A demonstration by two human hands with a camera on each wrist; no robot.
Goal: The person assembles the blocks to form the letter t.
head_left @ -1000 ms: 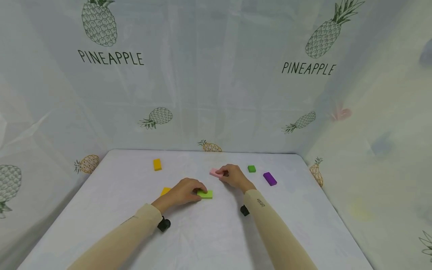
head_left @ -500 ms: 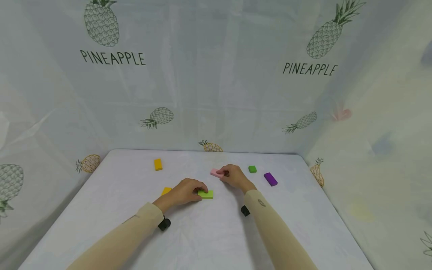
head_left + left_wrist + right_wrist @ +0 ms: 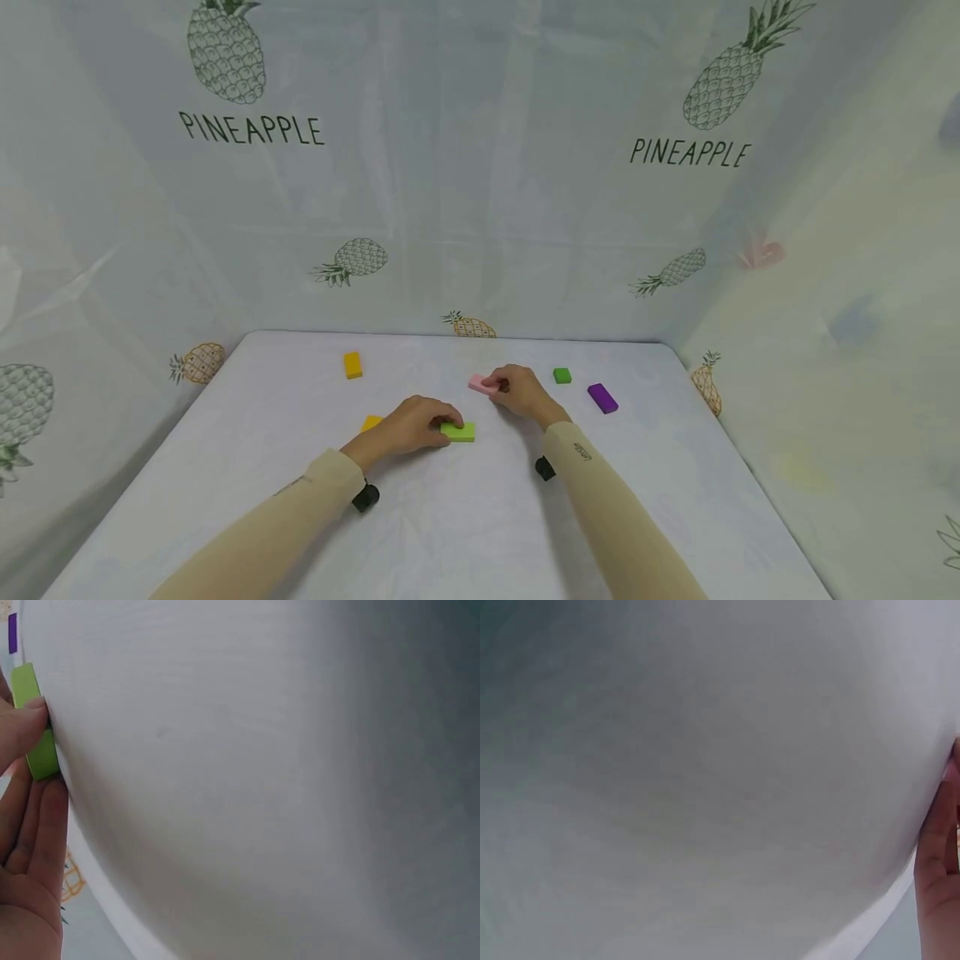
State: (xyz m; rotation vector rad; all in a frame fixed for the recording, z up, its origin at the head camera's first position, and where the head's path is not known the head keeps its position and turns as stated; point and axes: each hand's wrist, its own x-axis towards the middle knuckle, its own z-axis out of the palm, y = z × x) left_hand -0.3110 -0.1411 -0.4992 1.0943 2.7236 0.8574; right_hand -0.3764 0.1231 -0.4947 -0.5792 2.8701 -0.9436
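- Your left hand (image 3: 412, 423) pinches the lime block (image 3: 465, 432) by its left end; that block sits about mid-bench, long side running left to right.
- Left wrist view: one digit crosses the lime block's face, other fingers meet its end.
- Your right hand (image 3: 522, 393) pinches the pink block (image 3: 478, 384) by its right end, beyond the lime one and closer to the bench's far edge; block set at a slant.
- Right wrist view: just a sliver of pink shows at your fingertips; can't tell whether that block is pressed down or slightly raised.
- Your two hands are apart, each clamped on its own block; lime and pink don't touch.
- Bench (image 3: 465, 533) has a white cover and carries the blocks directly.
- One yellow block (image 3: 352, 365) near the far edge, toward the far-left corner.
- Second yellow block (image 3: 372, 422) just beyond your left wrist, partly hidden by it.
- Small green block (image 3: 562, 376) near the far edge, right of your right hand.
- Purple block (image 3: 602, 398) right of the green, slanted, toward the far-right corner.
- Pineapple-print curtain (image 3: 465, 167) stands behind the bench's far edge.
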